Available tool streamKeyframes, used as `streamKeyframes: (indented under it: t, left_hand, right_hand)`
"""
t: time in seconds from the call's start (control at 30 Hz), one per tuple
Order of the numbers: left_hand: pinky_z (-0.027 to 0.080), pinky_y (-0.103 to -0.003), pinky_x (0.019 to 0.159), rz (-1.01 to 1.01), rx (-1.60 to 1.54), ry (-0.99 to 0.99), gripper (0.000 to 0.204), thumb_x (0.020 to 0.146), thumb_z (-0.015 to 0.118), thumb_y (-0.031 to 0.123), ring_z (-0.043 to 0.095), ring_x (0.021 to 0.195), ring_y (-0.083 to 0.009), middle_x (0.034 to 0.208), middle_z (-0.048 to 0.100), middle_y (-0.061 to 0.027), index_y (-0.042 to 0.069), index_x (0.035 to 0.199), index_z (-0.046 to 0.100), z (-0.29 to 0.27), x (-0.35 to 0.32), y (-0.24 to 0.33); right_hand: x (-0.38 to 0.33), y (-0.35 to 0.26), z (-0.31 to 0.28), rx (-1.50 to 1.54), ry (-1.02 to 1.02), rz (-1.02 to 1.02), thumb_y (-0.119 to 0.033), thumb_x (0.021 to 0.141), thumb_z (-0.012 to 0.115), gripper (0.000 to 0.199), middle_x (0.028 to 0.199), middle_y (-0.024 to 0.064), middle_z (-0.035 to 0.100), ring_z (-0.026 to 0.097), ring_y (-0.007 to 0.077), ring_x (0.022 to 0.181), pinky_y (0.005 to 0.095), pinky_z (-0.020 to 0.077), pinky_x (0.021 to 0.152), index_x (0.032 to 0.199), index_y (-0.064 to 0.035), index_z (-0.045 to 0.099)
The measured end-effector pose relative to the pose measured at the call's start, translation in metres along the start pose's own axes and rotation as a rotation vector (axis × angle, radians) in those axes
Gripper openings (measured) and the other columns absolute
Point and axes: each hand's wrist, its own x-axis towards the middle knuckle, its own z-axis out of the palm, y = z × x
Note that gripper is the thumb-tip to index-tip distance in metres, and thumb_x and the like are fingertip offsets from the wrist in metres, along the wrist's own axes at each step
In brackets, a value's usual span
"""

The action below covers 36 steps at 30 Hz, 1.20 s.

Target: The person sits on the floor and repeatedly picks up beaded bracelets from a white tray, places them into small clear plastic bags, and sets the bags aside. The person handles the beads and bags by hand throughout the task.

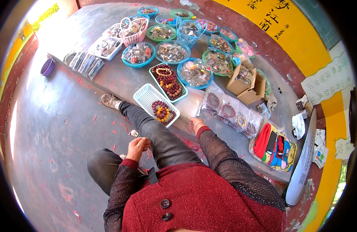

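The one view came from a camera worn on the person's head, looking steeply down over the red coat (201, 201) and the dark-trousered legs (155, 135); the fisheye bent the grey ledge (120, 79) toward the rim. It sat close above both hands, faced forward to the yellow wall (302, 42); trays lay farther off, small.

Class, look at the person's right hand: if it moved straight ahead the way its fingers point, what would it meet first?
Probably the clear bags of bead bracelets lying just beyond the right hand; depth is hard to judge in this fisheye view.
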Motion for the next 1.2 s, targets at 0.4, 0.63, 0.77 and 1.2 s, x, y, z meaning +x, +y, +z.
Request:
streamKeyframes:
  t: [0.4, 0.63, 0.77, 1.2]
  left_hand:
    - [0.049, -0.027, 0.067, 0.019, 0.007, -0.010, 0.027, 0.091, 0.050, 0.024, 0.063, 0.076, -0.0158, 0.088, 0.066, -0.0087, 0.000, 0.099, 0.062, 0.000, 0.002, 0.000]
    - [0.048, -0.028, 0.069, 0.062, 0.056, 0.004, 0.028, 0.091, 0.047, 0.025, 0.063, 0.079, -0.0163, 0.090, 0.066, -0.0089, 0.001, 0.100, 0.061, -0.003, -0.005, 0.004]
    - [0.048, -0.027, 0.067, 0.071, -0.039, 0.003, 0.028, 0.091, 0.049, 0.024, 0.063, 0.076, -0.0159, 0.087, 0.066, -0.0089, 0.000, 0.098, 0.062, -0.002, -0.012, 0.011]
    - [0.039, -0.047, 0.095, 0.161, -0.915, -0.331, 0.067, 0.089, 0.038, 0.057, 0.049, 0.113, -0.0307, 0.125, 0.049, -0.0159, 0.004, 0.129, 0.039, -0.013, -0.040, 0.046]
  right_hand:
    - [-0.009, -0.008, -0.004, 0.011, -0.057, -0.088, -0.014, 0.080, 0.065, 0.012, 0.068, 0.0082, 0.061, 0.060, 0.0177, 0.052, 0.0281, 0.0488, 0.041, 0.083, -0.0049, 0.058]
    - [-0.069, -0.031, -0.036, 0.193, -0.418, -0.114, -0.008, 0.077, 0.060, 0.006, 0.078, 0.0086, 0.063, 0.064, 0.0218, 0.073, 0.0347, 0.0526, 0.059, 0.081, -0.0043, 0.059]
    - [-0.119, -0.047, -0.030, 0.418, -0.764, -0.219, -0.009, 0.073, 0.061, 0.034, 0.108, 0.0147, 0.060, 0.058, 0.0304, 0.101, 0.0401, 0.0483, 0.082, 0.105, 0.0012, 0.055]
    - [-0.263, 0.013, 0.095, 0.155, -1.299, -0.052, -0.004, 0.071, 0.057, 0.030, 0.103, 0.0101, 0.062, 0.059, 0.0224, 0.097, 0.0409, 0.0463, 0.087, 0.100, 0.0005, 0.062]
